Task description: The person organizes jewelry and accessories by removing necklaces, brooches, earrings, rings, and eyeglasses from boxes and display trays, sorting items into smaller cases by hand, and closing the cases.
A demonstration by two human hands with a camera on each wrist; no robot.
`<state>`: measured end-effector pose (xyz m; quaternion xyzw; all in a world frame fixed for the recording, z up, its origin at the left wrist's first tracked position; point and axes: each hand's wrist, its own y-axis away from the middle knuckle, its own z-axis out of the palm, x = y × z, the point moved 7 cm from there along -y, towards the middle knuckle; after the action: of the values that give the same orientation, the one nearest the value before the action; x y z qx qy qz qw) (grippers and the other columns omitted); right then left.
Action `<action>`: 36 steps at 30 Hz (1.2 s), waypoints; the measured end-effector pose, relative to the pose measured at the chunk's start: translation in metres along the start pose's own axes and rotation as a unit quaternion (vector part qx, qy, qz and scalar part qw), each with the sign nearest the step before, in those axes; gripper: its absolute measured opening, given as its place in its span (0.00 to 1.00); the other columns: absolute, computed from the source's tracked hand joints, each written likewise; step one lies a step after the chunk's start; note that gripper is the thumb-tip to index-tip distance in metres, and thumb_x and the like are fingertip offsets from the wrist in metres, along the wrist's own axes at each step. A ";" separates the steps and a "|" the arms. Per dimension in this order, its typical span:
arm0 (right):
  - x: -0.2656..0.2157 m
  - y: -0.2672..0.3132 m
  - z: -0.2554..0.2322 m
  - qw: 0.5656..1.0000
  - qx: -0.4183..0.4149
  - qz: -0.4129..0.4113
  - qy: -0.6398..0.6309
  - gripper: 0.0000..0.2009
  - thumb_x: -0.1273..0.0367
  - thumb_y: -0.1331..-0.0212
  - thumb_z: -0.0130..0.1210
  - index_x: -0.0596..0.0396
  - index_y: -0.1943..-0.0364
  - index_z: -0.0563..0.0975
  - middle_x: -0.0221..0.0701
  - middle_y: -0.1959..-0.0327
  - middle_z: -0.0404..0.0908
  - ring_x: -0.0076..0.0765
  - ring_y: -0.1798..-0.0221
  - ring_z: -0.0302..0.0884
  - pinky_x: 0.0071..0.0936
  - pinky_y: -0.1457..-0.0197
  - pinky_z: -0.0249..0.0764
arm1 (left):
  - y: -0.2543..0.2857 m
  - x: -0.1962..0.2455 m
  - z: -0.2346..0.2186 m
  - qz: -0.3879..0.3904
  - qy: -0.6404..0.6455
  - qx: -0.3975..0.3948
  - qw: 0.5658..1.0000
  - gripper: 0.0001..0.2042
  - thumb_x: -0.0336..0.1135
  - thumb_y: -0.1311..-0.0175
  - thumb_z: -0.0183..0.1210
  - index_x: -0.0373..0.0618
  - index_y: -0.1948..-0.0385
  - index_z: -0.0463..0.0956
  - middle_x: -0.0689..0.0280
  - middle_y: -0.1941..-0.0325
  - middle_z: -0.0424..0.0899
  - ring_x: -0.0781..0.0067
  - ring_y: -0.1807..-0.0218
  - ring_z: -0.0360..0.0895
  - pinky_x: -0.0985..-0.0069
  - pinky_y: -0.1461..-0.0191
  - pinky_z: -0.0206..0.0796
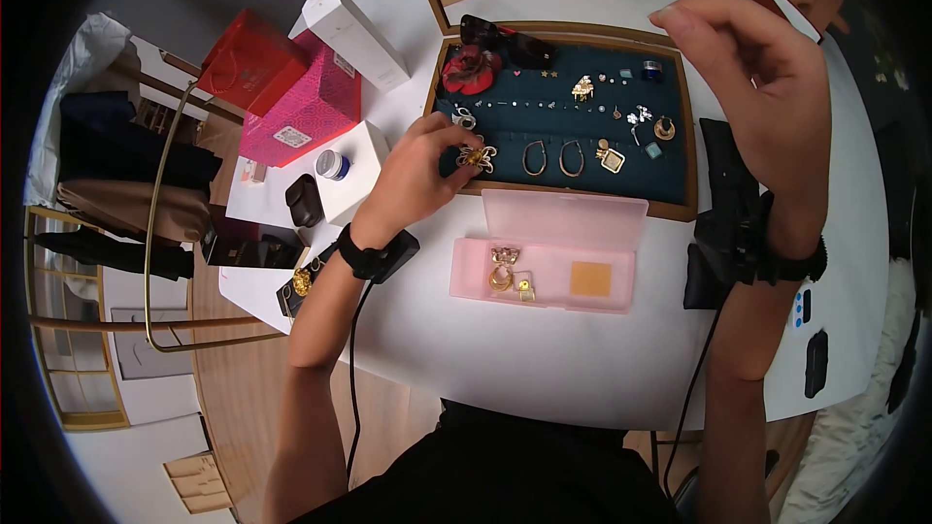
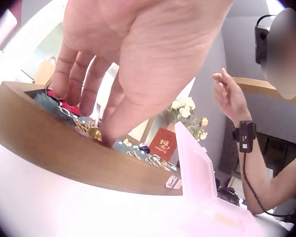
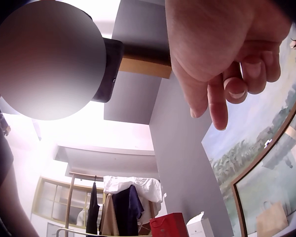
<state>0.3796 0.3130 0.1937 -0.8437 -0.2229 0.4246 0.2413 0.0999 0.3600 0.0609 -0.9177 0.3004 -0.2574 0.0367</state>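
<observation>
My left hand [image 1: 413, 175] is at the front left corner of a wooden jewelry case [image 1: 691, 175] lined with dark green cloth. Its thumb and index finger pinch a flower-shaped brooch [image 1: 476, 157] with a gold centre and looped silvery petals, low over the lining. In the left wrist view the gold centre shows beside the thumb, behind the case's wooden wall. A silvery ring-like piece [image 1: 464, 118] lies just beyond the fingers. My right hand [image 1: 767, 78] is raised above the case's right side, fingers loosely bent, holding nothing.
Hoop earrings [image 1: 535, 158], a square pendant [image 1: 610, 157], a red fabric flower [image 1: 471, 70] and sunglasses [image 1: 505, 43] lie in the case. In front, an open pink box [image 1: 466, 281] holds several gold pieces. Pink [image 1: 316, 107] and white boxes [image 1: 355, 34] stand left.
</observation>
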 end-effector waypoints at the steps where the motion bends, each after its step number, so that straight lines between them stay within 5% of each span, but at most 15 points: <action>1: 0.000 0.000 0.000 1.000 -0.002 -0.006 0.001 0.09 0.69 0.31 0.58 0.61 0.56 0.82 0.30 0.59 0.86 0.14 0.63 0.76 0.15 0.56 0.72 | -0.001 -0.001 0.002 0.000 0.001 -0.001 1.000 0.13 0.24 0.49 0.70 0.43 0.60 0.83 0.62 0.61 0.80 0.62 0.60 0.78 0.70 0.59 0.71; 7: 0.000 -0.001 0.003 1.000 0.004 -0.014 0.021 0.10 0.67 0.31 0.58 0.61 0.56 0.83 0.29 0.60 0.86 0.14 0.64 0.75 0.15 0.57 0.71 | -0.004 -0.004 0.008 0.031 -0.009 0.016 0.999 0.11 0.24 0.49 0.71 0.41 0.63 0.83 0.60 0.62 0.81 0.58 0.60 0.79 0.68 0.58 0.72; 25: 0.003 -0.003 0.009 1.000 -0.005 -0.008 0.023 0.09 0.67 0.31 0.59 0.60 0.57 0.83 0.26 0.63 0.86 0.12 0.68 0.73 0.14 0.64 0.67 | -0.002 -0.015 0.009 -0.030 0.055 0.014 0.998 0.10 0.24 0.49 0.72 0.39 0.65 0.84 0.63 0.65 0.80 0.70 0.68 0.77 0.75 0.63 0.71; 30: 0.000 -0.004 0.008 0.999 -0.010 -0.016 0.048 0.08 0.68 0.32 0.59 0.59 0.58 0.84 0.21 0.71 0.80 0.11 0.71 0.70 0.14 0.69 0.63 | -0.002 0.000 -0.009 0.003 0.068 0.105 0.992 0.12 0.31 0.48 0.74 0.40 0.64 0.83 0.63 0.66 0.80 0.73 0.67 0.76 0.76 0.64 0.69; 31: -0.001 -0.004 0.008 0.998 -0.009 -0.025 0.049 0.08 0.69 0.32 0.59 0.59 0.58 0.84 0.20 0.73 0.78 0.11 0.72 0.69 0.14 0.70 0.62 | -0.004 0.006 -0.017 0.020 0.034 0.148 0.988 0.11 0.35 0.45 0.73 0.40 0.66 0.84 0.68 0.76 0.75 0.80 0.74 0.70 0.79 0.70 0.61; 32: 0.000 -0.004 0.008 0.998 -0.007 -0.023 0.052 0.08 0.69 0.32 0.59 0.59 0.58 0.84 0.20 0.73 0.78 0.11 0.72 0.69 0.14 0.70 0.62 | -0.007 0.009 -0.021 0.024 0.036 0.147 0.988 0.11 0.35 0.45 0.73 0.40 0.66 0.84 0.68 0.76 0.75 0.80 0.74 0.70 0.79 0.70 0.61; 34: 0.000 -0.004 0.009 0.998 -0.005 -0.036 0.058 0.08 0.69 0.33 0.60 0.59 0.59 0.84 0.19 0.76 0.77 0.10 0.73 0.67 0.13 0.71 0.61 | -0.010 -0.001 -0.031 -0.126 0.033 0.127 0.983 0.09 0.37 0.42 0.72 0.41 0.69 0.84 0.74 0.85 0.65 0.86 0.79 0.59 0.80 0.74 0.49; 36: 0.002 -0.004 0.010 0.999 0.001 -0.028 0.045 0.07 0.69 0.33 0.60 0.59 0.59 0.84 0.18 0.76 0.77 0.09 0.74 0.67 0.13 0.71 0.60 | -0.022 0.008 -0.041 -0.114 0.059 0.162 0.978 0.10 0.37 0.38 0.70 0.41 0.73 0.83 0.80 0.87 0.58 0.91 0.81 0.52 0.81 0.76 0.39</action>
<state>0.3719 0.3196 0.1899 -0.8554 -0.2348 0.3795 0.2631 0.0971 0.3767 0.1046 -0.9111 0.1495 -0.3586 0.1378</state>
